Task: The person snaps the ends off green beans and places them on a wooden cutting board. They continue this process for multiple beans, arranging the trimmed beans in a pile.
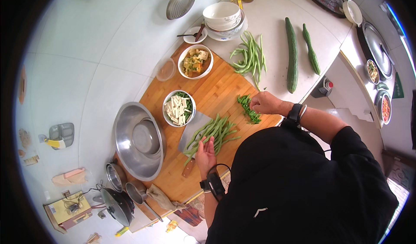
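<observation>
My left hand (207, 153) is palm up with its fingers apart, at the lower end of a pile of green beans (217, 133). Those beans lie over the blade of a cleaver (191, 130), whose wooden handle (188, 169) points towards me. Over a small heap of chopped greens (248, 109), my right hand (264, 103) has its fingers curled; whether it pinches a piece cannot be seen. Everything here rests on a wooden cutting board (224, 88). A bowl (179, 108) of white strips and cut greens stands beyond the blade.
A large steel basin (139, 141) stands at the board's left. Near its far end are a bowl of cooked food (195, 62) and stacked bowls (222, 16). More beans (250, 55) and two long green gourds (292, 55) lie on the counter. Pots (136, 192) stand lower left.
</observation>
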### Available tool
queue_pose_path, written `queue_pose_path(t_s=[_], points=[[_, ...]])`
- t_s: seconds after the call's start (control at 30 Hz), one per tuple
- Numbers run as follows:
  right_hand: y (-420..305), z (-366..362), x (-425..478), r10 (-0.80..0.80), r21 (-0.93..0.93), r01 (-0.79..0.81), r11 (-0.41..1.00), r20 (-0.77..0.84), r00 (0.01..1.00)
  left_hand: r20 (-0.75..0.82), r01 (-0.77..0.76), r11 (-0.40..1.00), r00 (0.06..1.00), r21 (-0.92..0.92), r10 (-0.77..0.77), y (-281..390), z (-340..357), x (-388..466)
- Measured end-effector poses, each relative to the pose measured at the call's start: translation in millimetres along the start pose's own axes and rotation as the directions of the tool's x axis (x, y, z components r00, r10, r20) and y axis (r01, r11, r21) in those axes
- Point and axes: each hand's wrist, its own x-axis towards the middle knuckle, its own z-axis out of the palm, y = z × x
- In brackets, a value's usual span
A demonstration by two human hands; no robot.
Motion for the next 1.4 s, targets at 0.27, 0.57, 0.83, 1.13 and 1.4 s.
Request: queue_pose_path(t_s=[0.27,0.57,0.83,1.13,1.4], points=[[-11,-15,0,0.186,0.084,-0.195,0.977,0.102,0.977,-0.083,0.106,0.98,0.992,0.166,-0.094,0,-1,-12],[73,-29,40,0.291,0.053,-0.377,0.925,-0.736,0.611,-0.15,0.131,0.956,0.984,0.264,-0.093,4,-12,-22],[81,-56,46,0.596,0.644,-0.346,0.682,-0.216,0.774,0.034,-0.008,0.956,0.999,0.293,-0.002,16,1,-26],[3,-74,-5,0.283,0.765,-0.11,0.635,-0.098,0.954,0.263,-0.163,0.855,0.964,0.492,0.032,35,74,-41],[-70,-40,-36,-0.126,0.287,0.095,0.953,0.093,0.988,0.444,-0.217,0.767,0.89,0.604,-0.098,27,142,-29]])
